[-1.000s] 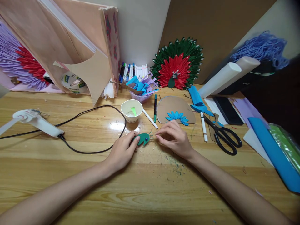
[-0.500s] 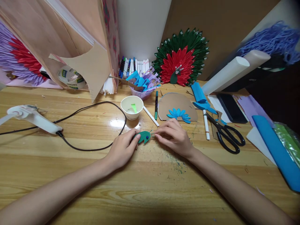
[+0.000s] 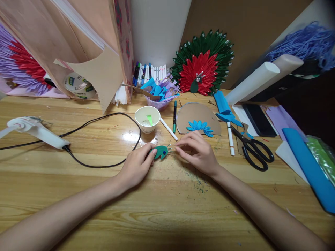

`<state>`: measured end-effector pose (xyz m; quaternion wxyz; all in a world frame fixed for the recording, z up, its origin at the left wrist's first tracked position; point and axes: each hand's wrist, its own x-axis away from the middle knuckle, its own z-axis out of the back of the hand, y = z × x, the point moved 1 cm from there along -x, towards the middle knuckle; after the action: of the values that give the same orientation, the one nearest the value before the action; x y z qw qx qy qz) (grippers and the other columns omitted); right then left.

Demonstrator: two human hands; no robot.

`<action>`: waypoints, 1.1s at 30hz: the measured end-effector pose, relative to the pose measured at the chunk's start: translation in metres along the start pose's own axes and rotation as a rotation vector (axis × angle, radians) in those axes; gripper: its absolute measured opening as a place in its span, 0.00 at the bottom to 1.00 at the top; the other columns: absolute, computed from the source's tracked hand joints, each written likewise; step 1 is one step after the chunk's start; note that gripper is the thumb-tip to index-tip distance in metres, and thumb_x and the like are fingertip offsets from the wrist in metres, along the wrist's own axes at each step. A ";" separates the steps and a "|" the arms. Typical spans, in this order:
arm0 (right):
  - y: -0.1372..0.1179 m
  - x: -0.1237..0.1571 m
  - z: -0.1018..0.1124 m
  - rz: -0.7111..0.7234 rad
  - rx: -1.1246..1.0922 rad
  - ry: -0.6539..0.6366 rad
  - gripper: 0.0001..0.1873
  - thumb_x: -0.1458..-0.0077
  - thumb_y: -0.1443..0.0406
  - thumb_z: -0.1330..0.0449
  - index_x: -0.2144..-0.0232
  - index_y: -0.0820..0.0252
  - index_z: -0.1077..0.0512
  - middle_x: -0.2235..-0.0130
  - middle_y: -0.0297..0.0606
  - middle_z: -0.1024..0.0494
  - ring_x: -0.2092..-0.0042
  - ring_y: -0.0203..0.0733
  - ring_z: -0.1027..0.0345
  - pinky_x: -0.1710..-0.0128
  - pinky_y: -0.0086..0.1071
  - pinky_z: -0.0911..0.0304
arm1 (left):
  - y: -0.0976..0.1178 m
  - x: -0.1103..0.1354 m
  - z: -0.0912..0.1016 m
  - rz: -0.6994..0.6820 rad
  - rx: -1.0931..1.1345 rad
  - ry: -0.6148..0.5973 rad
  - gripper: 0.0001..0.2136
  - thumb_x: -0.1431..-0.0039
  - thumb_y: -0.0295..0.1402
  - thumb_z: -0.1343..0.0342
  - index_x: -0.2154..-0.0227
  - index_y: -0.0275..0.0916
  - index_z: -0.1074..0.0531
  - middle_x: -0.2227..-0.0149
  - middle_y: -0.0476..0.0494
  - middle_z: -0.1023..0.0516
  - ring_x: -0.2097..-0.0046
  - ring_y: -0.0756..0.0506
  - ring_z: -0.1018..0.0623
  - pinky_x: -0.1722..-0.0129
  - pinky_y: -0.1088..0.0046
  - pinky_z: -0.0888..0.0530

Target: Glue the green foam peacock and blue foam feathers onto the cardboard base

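Observation:
Between the thumb and fingers of my left hand [image 3: 140, 160] is a green bird-head cutout [image 3: 160, 152] with a blue bead eye. Thin wiry strands fan out from its right end, and my fingers cover its left end. Just to the right of those strands is my right hand [image 3: 197, 151], thumb and forefinger slightly apart with nothing visible between them. Beyond both hands, blue petals [image 3: 200, 127] form a fan on a rounded cardboard piece [image 3: 196, 113].
A paper cup [image 3: 147, 125], a white marker [image 3: 169, 129] and a green marker [image 3: 175, 116] stand or lie beyond my hands. To the right are black scissors [image 3: 252, 148]. A glue gun [image 3: 39, 134] with a looping black cord [image 3: 104, 166] lies left. A green-and-red paper peacock [image 3: 202, 69] stands behind.
My right hand has drawn slightly right, away from the strands, and its thumb and forefinger have parted. My left hand keeps the green cutout in the same place.

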<state>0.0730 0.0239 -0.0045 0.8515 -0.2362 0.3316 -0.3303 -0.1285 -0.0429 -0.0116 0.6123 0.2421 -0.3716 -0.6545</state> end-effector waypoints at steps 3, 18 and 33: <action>0.000 -0.001 0.000 -0.215 -0.131 -0.038 0.05 0.47 0.64 0.42 0.68 0.57 0.26 0.68 0.38 0.28 0.66 0.40 0.35 0.68 0.35 0.39 | 0.000 0.000 0.000 -0.008 0.008 0.004 0.13 0.37 0.39 0.60 0.62 0.40 0.32 0.67 0.46 0.25 0.64 0.46 0.27 0.66 0.72 0.35; 0.001 -0.002 -0.008 -0.430 -0.372 -0.236 0.07 0.50 0.63 0.40 0.71 0.60 0.25 0.70 0.37 0.29 0.71 0.35 0.37 0.73 0.30 0.39 | 0.002 0.001 0.000 -0.053 -0.045 -0.014 0.12 0.36 0.37 0.60 0.62 0.40 0.32 0.66 0.46 0.24 0.64 0.46 0.27 0.67 0.72 0.35; 0.001 -0.001 -0.009 -0.487 -0.402 -0.234 0.08 0.50 0.61 0.39 0.71 0.61 0.26 0.70 0.37 0.28 0.71 0.35 0.37 0.73 0.31 0.40 | 0.003 0.001 0.000 -0.044 -0.024 -0.023 0.11 0.36 0.36 0.59 0.62 0.40 0.32 0.67 0.47 0.26 0.64 0.46 0.28 0.65 0.72 0.35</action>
<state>0.0661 0.0242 -0.0110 0.7162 -0.5080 0.2241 -0.4230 -0.1268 -0.0442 -0.0097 0.5963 0.2353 -0.3656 -0.6748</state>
